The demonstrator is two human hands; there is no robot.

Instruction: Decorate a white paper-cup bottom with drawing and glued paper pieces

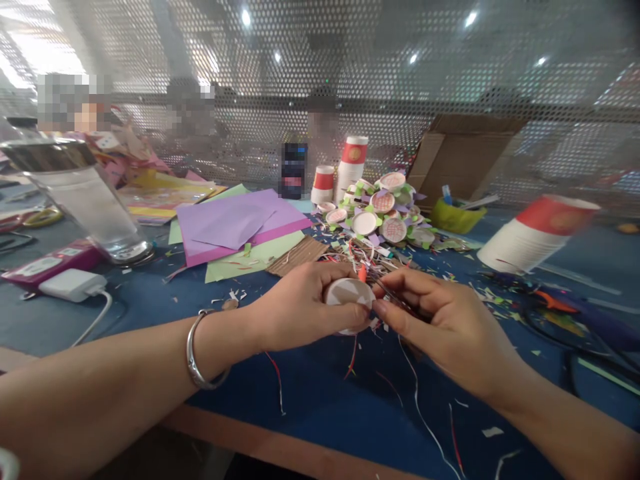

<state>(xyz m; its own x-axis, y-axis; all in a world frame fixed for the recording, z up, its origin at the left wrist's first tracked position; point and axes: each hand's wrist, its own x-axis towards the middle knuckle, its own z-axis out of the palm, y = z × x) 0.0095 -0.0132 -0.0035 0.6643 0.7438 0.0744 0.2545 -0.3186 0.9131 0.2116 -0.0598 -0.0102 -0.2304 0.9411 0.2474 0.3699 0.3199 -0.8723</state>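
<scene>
My left hand (305,303) is closed around a small round white disc (347,297) that looks like the cut-off base of a paper cup, its thumb lying across the face. Pale triangular shapes show on that face. At the disc's right edge, my right hand (435,317) pinches with thumb and forefinger; what sits between the fingertips is too small to tell. A small orange tip (363,272) shows just behind the disc. Below the hands, loose red and white threads (417,393) trail over the blue table (310,400).
Behind my hands stands a heap of decorated cup bases (365,223) among paper scraps. Stacked paper cups (537,233) lean at right, near a dark cable (567,360). Purple paper sheets (230,223), a glass water bottle (95,207) and a white charger (73,285) lie left.
</scene>
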